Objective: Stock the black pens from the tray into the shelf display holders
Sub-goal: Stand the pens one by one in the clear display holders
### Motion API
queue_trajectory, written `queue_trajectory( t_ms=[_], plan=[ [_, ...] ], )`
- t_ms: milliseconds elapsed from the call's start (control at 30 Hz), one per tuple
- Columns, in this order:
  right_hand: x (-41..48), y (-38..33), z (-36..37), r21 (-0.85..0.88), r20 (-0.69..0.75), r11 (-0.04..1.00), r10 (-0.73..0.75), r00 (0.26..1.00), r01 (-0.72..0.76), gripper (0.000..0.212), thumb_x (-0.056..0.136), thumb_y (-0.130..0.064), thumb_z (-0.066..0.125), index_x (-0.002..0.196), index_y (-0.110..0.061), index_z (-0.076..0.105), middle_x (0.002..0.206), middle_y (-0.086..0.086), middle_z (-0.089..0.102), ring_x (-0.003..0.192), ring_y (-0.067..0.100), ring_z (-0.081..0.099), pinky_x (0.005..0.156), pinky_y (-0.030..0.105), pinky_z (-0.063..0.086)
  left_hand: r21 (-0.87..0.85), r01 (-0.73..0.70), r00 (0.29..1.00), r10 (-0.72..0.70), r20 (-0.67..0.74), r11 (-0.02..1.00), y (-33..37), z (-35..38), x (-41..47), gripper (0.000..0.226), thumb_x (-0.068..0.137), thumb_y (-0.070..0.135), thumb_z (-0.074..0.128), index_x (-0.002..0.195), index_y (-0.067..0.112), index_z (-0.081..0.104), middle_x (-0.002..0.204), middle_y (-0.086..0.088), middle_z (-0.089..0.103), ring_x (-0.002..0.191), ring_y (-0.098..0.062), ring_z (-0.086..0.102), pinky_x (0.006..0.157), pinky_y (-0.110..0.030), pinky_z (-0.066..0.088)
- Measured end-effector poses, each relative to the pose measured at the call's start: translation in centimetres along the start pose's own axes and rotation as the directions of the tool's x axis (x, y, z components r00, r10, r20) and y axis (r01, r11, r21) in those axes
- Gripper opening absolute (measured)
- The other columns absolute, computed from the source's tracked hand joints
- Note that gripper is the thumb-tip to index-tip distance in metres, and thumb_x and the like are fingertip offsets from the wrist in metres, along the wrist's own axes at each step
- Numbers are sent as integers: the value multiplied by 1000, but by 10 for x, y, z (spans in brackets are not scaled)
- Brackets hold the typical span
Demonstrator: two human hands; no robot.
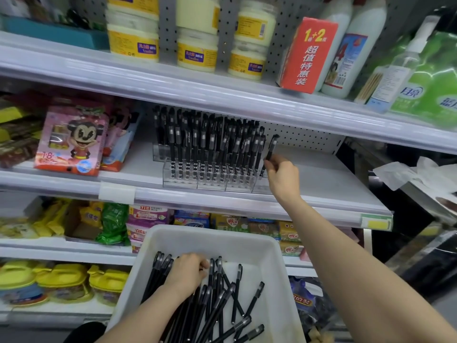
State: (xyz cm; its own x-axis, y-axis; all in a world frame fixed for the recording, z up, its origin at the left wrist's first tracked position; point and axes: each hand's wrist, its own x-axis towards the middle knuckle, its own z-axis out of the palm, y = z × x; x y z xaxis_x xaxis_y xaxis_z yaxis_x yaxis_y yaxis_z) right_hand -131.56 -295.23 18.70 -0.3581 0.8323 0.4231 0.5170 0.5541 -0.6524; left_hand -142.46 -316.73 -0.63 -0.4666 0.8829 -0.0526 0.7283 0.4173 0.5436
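A white tray point(279, 273) sits low in front of me with several loose black pens point(236, 290) in it. My left hand point(186, 271) is down in the tray, fingers curled over a bunch of those pens. A clear display holder point(212, 180) on the middle shelf is packed with upright black pens point(205, 142). My right hand point(282, 178) is raised at the holder's right end and pinches one black pen point(271, 147) by its lower part, cap up, just right of the last filled row.
The middle shelf point(329, 186) is bare white to the right of the holder. Pink toy boxes point(71, 142) stand to its left. Jars and bottles fill the shelf above, snack packs the shelves below. A dark counter with crumpled paper point(405, 174) lies at the right.
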Motion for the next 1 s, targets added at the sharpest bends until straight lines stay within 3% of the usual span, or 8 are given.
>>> queue_trajectory(
  t_ms=[167,400,567,767,900,1000],
  plan=[
    [7,1,7,-134,23,991,22,1000,-19,21,97,-19,58,104,-4,70,109,17,65,84,29,58,73,26,37,-2,0,1000,0,-4,1000,1,-1,0,16,92,26,64,106,25,72,107,8,71,100,-9,64,94,-23,48],
    [7,-2,11,-170,-18,984,53,998,-55,22,96,-20,59,105,-3,69,108,18,66,91,34,62,76,30,45,-11,6,1000,-6,-20,1000,1,1,0,13,91,27,65,103,25,73,104,8,71,97,-7,64,92,-21,48],
    [-1,-8,9,-183,-31,976,111,993,-115,24,97,-19,57,110,-2,68,114,18,65,97,35,61,78,30,42,8,25,1000,-25,2,1000,3,0,-1,12,90,26,67,100,25,73,102,8,72,94,-8,65,91,-23,49],
    [-8,-10,-2,-147,-22,980,135,991,-137,22,95,-11,55,107,-2,71,106,18,70,97,33,62,77,29,43,-33,81,995,-79,58,996,7,-7,3,11,89,24,68,99,27,72,102,9,71,93,-6,63,90,-21,49],
    [-11,-8,-6,-134,-19,984,119,993,-120,28,95,-11,54,119,-5,68,116,17,67,103,32,62,88,34,48,-121,103,994,-98,52,987,18,-25,9,12,90,21,67,101,25,71,102,9,70,94,-7,62,91,-23,49],
    [-19,-7,-10,-109,-77,990,81,994,-89,33,96,-11,56,128,-9,60,122,13,61,109,28,58,95,35,46,-212,42,999,-47,-19,976,36,-50,14,15,89,15,67,100,26,69,101,11,67,95,-5,61,97,-27,49]
  ],
)
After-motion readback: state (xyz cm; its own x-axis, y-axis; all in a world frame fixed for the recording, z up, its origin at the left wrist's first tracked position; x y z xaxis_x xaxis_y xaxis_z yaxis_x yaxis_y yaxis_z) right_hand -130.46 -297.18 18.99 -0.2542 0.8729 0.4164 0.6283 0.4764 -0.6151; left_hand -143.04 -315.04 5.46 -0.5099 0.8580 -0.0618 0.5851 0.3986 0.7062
